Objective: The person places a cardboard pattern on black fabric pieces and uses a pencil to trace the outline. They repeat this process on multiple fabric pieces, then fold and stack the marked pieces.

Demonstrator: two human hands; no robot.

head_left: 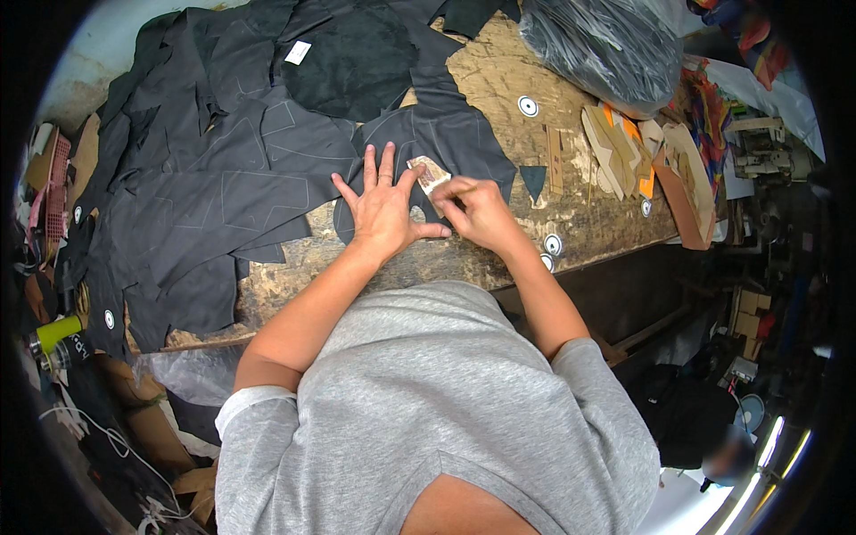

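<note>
My left hand [385, 209] lies flat with its fingers spread on a dark grey leather piece [464, 143]. Its index finger reaches the edge of a small, pale, mottled card-like piece [431, 174] on the leather. Close beside that card, my right hand [480, 212] is closed in a pinch. Whatever is between its fingers is hidden or too thin to name. Thin light outlines of angular shapes run across the wide dark leather [267, 201] to the left. A darker, rounded leather piece [357, 67] with a white label [298, 53] rests at the back.
The worn wooden table [499, 76] bears a black plastic bag [602, 53] at the back right. Cardboard templates [615, 152], a narrow brown strip [555, 160], a small dark triangular scrap [533, 181] and round white markers [528, 106] lie on the right. A yellow-green object [58, 333] stands far left.
</note>
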